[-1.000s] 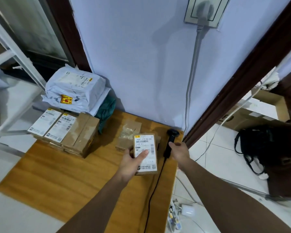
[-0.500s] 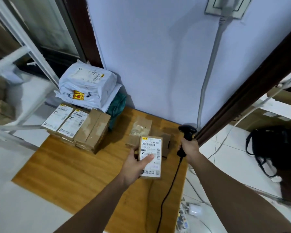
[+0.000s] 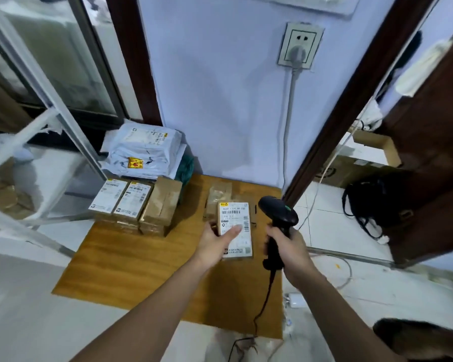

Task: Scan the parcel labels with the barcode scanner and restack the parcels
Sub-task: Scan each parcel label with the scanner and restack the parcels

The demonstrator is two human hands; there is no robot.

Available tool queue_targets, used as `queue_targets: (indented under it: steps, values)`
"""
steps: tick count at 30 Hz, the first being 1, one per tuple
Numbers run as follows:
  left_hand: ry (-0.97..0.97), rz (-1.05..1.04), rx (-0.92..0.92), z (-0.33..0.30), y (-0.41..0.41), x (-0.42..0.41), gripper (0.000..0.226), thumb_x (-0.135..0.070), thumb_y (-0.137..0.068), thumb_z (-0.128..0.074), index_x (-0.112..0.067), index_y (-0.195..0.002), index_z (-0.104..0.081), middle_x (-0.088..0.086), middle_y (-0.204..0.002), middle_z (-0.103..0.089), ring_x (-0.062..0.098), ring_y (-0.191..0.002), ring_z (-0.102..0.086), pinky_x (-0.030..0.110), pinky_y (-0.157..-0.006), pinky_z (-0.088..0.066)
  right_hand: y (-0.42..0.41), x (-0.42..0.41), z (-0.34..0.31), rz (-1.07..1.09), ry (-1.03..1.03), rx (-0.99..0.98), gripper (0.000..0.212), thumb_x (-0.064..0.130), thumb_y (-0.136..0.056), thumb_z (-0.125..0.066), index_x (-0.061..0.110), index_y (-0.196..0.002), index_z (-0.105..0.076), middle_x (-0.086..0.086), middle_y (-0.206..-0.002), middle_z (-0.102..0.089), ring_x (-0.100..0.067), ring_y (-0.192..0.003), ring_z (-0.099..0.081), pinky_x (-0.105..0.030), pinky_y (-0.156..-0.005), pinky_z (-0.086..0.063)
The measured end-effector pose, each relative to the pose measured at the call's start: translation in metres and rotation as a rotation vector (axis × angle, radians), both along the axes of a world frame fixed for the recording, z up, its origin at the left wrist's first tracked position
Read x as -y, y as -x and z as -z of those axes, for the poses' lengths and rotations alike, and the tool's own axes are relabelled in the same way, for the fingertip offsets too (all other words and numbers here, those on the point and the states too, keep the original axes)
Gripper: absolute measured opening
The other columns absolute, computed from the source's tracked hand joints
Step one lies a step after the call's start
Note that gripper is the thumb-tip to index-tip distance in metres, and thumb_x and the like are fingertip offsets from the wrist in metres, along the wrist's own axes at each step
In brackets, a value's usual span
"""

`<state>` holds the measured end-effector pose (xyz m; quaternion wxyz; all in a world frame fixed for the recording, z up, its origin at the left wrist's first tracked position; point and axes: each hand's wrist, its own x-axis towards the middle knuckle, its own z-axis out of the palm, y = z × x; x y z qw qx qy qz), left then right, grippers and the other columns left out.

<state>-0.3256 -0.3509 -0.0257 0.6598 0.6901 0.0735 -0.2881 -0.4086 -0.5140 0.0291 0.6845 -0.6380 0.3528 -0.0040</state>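
Observation:
My left hand (image 3: 216, 244) holds a small cardboard parcel (image 3: 237, 226) with a white barcode label facing up, above the wooden table (image 3: 131, 259); the thumb lies across the label. My right hand (image 3: 289, 248) grips the handle of a black corded barcode scanner (image 3: 279, 212), held upright just right of the parcel, its head above the label's top right. Two more small taped parcels (image 3: 219, 195) lie on the table behind the held one. At the table's back left stands a stack of brown boxes (image 3: 139, 202), two with white labels, and white poly-mailer bags (image 3: 145, 150) behind.
The scanner's cable (image 3: 266, 299) hangs down over the table's front edge. A wall socket (image 3: 300, 44) with a grey cord is above. A dark door frame (image 3: 345, 100), a black bag (image 3: 372, 202) and an open carton (image 3: 361, 163) are at right; metal shelving (image 3: 50, 121) at left.
My right hand has lifted the scanner off the table and raised it upright beside the parcel. My left hand keeps the labelled parcel in about the same place. The camera has tilted up.

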Motion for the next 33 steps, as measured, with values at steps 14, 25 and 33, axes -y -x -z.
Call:
queue_targets:
  steps: [14, 25, 33]
  values:
    - [0.075, 0.046, 0.04, -0.028, 0.055, -0.059, 0.056, -0.011, -0.09, -0.078, -0.016, -0.135, -0.045, -0.005, -0.1, -0.072, 0.006, -0.066, -0.076, 0.021, -0.05, -0.055, 0.104, -0.123, -0.064, -0.015, 0.068, -0.014, 0.017, 0.017, -0.096, -0.063, 0.005, -0.084, -0.061, -0.01, -0.058, -0.054, -0.024, -0.051, -0.051, -0.036, -0.048, -0.047]
    - [0.092, -0.024, 0.039, -0.028, 0.09, -0.058, 0.068, -0.014, -0.085, -0.084, -0.02, -0.14, -0.044, -0.001, -0.11, -0.072, 0.028, -0.097, -0.075, 0.033, -0.065, -0.062, 0.118, -0.113, -0.057, -0.1, 0.153, -0.074, 0.009, 0.016, -0.094, -0.061, 0.009, -0.089, -0.06, -0.004, -0.056, -0.056, -0.02, -0.047, -0.052, -0.036, -0.053, -0.048]
    - [0.102, -0.024, 0.05, -0.036, 0.106, -0.053, 0.058, -0.015, -0.088, -0.081, -0.022, -0.135, -0.047, 0.001, -0.106, -0.071, 0.023, -0.086, -0.075, 0.055, -0.076, -0.062, 0.125, -0.111, -0.066, -0.125, 0.154, -0.067, 0.015, 0.013, -0.094, -0.059, 0.009, -0.079, -0.059, -0.005, -0.056, -0.058, -0.019, -0.047, -0.052, -0.034, -0.054, -0.047]
